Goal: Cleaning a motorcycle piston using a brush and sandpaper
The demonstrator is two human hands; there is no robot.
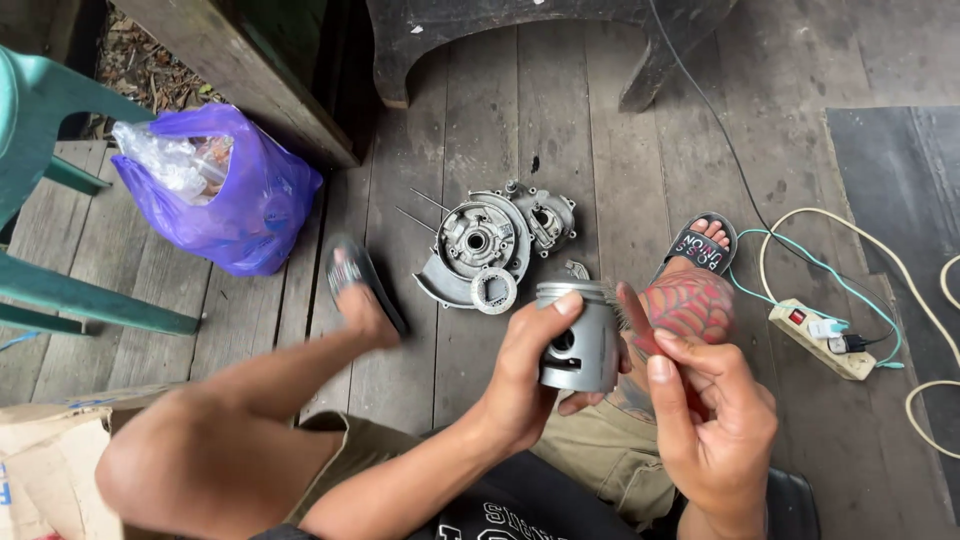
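A person sits on a wooden floor (pixel 600 150), seen from above, knees spread so the work sits between them. The left hand (pixel 525 375) grips a grey metal piston (pixel 580 335), fingers closed around its side and thumb on the rim, turning it upright toward the eyes. The right hand (pixel 705 410) is just beside the piston, thumb and forefinger pinched on a small brush (pixel 618 312) whose bristles meet the piston's upper edge. Beyond the hands, an engine case (pixel 490 245) lies flat on the floor between the person's sandalled feet, within easy reach. To the right, a power strip (pixel 820 340) with white and green cables lies near the right foot (pixel 700 270). Farther left, a purple plastic bag (pixel 250 200) slumps beside a green chair (pixel 60 200).
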